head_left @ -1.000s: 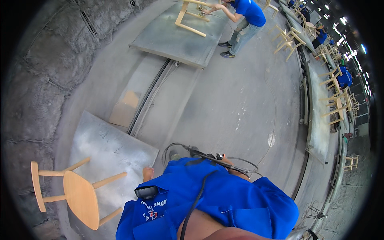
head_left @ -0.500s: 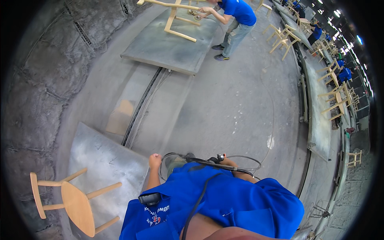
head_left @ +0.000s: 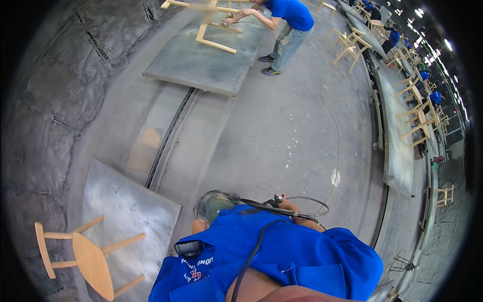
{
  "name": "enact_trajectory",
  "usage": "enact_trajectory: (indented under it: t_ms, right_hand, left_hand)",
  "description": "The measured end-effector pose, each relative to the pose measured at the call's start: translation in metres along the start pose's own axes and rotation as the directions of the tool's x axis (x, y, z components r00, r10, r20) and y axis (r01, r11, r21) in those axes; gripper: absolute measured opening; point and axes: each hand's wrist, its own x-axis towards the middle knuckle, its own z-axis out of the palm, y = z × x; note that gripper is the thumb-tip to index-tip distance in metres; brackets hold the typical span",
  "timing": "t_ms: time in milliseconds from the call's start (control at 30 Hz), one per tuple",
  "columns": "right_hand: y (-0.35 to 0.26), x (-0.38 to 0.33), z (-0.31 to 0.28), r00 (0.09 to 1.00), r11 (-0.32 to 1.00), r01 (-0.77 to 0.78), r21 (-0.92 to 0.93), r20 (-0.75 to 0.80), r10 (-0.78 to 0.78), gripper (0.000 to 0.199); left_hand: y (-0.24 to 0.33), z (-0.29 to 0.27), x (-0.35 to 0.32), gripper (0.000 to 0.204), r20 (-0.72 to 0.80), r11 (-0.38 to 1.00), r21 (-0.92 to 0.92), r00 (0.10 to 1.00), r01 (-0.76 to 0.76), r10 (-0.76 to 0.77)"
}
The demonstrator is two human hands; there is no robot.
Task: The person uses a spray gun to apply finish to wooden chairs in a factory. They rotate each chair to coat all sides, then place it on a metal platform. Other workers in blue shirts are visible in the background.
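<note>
My left hand (head_left: 199,225) is low beside my trouser leg, mostly behind my blue shirt; its fingers do not show clearly. Out in front of my waist, my right hand (head_left: 285,203) is at a small black-and-metal hose-fed tool (head_left: 278,199) with an orange-red bit, and seems closed on it. Dark hose (head_left: 322,202) loops around that hand and across my front. To my left, a pale wooden chair (head_left: 93,265) lies tipped over on a metal-topped table (head_left: 128,204). Neither hand touches the chair.
Ahead, another person (head_left: 292,20) in blue bends over a wooden chair frame (head_left: 216,44) on a second metal table (head_left: 188,73). A floor rail (head_left: 171,136) and a cardboard piece (head_left: 143,151) lie between the tables. Chairs and workers line a long bench (head_left: 397,136) at right.
My left hand, a closed fist before, has dropped back toward my body and is mostly hidden. My right hand stays about where it was. The surroundings have shifted slightly left in view.
</note>
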Motion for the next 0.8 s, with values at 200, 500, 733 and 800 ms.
enact_trajectory:
  t_ms: [200,500,733,800]
  right_hand:
    - [0.008,-0.005,0.007,1.0,0.999,-0.022,0.039,0.008,0.021,0.028]
    - [0.01,-0.02,0.012,0.996,0.982,-0.071,0.173,-0.047,0.08,0.029]
    - [0.01,-0.032,0.014,0.991,0.969,-0.097,0.228,-0.07,0.116,0.03]
    - [0.009,-0.035,0.01,0.99,0.968,-0.102,0.229,-0.076,0.122,0.031]
  left_hand:
    - [0.017,-0.02,0.037,0.024,-0.055,0.917,-0.395,0.998,-0.053,0.034]
    - [0.126,-0.069,0.108,0.022,0.091,0.934,-0.351,0.99,-0.071,0.11]
    - [0.137,-0.055,0.121,0.019,0.18,0.991,-0.111,0.979,-0.078,0.097]
    - [0.141,-0.054,0.114,0.021,0.163,0.98,-0.044,0.966,-0.195,0.2]
